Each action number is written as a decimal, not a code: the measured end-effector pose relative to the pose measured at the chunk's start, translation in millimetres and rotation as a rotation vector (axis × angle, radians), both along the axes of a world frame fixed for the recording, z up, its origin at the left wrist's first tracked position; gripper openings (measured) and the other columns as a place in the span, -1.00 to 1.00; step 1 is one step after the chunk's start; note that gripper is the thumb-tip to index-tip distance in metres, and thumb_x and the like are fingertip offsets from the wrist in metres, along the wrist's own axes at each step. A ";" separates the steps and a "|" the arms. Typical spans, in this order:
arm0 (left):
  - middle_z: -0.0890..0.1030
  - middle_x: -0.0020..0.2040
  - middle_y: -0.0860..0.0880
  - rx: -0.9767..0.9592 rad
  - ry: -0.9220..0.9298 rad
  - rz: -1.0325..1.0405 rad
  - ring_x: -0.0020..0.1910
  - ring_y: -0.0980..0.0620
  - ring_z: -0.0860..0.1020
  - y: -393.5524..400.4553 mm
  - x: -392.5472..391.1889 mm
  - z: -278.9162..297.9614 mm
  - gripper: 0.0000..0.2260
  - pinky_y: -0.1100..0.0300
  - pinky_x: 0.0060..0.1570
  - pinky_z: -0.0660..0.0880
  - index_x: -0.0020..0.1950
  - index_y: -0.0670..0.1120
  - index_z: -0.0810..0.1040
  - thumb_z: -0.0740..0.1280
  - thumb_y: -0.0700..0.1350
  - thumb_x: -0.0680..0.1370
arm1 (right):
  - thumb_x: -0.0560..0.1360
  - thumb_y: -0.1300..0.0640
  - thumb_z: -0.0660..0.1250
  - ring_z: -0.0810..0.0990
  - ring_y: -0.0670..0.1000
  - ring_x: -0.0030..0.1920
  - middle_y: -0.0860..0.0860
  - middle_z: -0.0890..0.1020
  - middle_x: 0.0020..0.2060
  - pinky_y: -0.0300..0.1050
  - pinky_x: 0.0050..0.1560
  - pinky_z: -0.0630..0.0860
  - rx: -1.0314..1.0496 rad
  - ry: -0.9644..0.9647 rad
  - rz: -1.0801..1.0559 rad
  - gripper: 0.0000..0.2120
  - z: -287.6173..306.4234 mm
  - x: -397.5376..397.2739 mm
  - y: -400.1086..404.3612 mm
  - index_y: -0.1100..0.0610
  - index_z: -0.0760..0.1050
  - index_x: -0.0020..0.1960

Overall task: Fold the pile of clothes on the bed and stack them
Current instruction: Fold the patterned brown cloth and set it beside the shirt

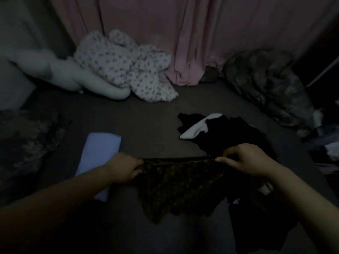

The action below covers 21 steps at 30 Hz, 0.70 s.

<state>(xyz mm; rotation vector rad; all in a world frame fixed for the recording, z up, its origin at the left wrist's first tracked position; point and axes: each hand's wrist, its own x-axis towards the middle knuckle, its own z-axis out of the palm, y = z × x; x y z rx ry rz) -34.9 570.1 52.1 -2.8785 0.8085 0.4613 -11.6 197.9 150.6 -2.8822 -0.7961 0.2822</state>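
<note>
Dim room: dark grey bed [150, 114] backed by pink curtain [183, 33]

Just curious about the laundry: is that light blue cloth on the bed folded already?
Folded. The light blue cloth lies flat as a neat rectangle on the bed, beside the left hand.

Dark brown-patterned garment [176, 182], lavender folded cloth [100, 153], pink curtain [183, 33].
</note>
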 end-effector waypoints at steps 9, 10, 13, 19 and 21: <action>0.58 -0.03 -0.03 0.283 -0.259 -0.195 0.05 -0.05 0.43 -17.7 26.6 146.4 -0.23 0.08 0.02 0.25 -0.06 -0.05 0.60 -0.22 0.43 0.42 | 0.39 -0.35 0.21 0.47 -0.23 -0.36 -0.11 0.54 -0.43 -0.19 -0.30 0.41 0.429 0.083 -0.135 -0.53 104.0 18.5 -12.8 0.04 0.57 -0.30; 0.60 -0.06 -0.03 0.265 -0.289 -0.156 0.03 -0.04 0.45 -17.8 27.7 154.9 -0.29 0.09 0.04 0.26 -0.06 -0.04 0.61 -0.19 0.40 0.48 | 0.39 -0.25 0.25 0.45 -0.24 -0.35 -0.13 0.53 -0.43 -0.22 -0.28 0.40 0.488 0.086 -0.150 -0.59 114.6 19.2 -11.1 0.09 0.58 -0.29; 0.63 -0.11 0.02 0.134 -0.410 -0.123 -0.08 0.02 0.55 -6.8 34.2 175.7 -0.42 0.17 -0.01 0.30 -0.01 0.03 0.61 -0.12 0.30 0.58 | 0.38 -0.07 0.34 0.49 -0.21 -0.31 -0.09 0.58 -0.38 -0.31 -0.24 0.41 0.710 0.129 -0.225 -0.69 147.1 14.3 -6.3 0.19 0.61 -0.25; 0.65 -0.32 0.02 -0.298 -0.622 -0.047 -0.38 0.04 0.57 15.3 41.4 218.3 -0.24 0.25 -0.38 0.42 -0.13 0.07 0.66 -0.21 0.48 0.36 | 0.27 0.06 0.49 0.58 -0.18 -0.24 -0.03 0.68 -0.31 -0.37 -0.15 0.49 0.784 0.104 -0.214 -0.88 189.7 13.7 -6.9 0.10 0.66 -0.26; 0.66 -0.26 0.08 -0.335 -0.626 0.019 -0.34 0.12 0.56 18.3 42.2 239.6 -0.19 0.23 -0.36 0.45 -0.07 0.15 0.65 -0.23 0.56 0.26 | 0.22 -0.06 0.48 0.57 -0.16 -0.24 0.00 0.66 -0.30 -0.33 -0.15 0.48 0.864 0.078 -0.259 -0.78 198.9 15.8 -13.1 0.09 0.65 -0.29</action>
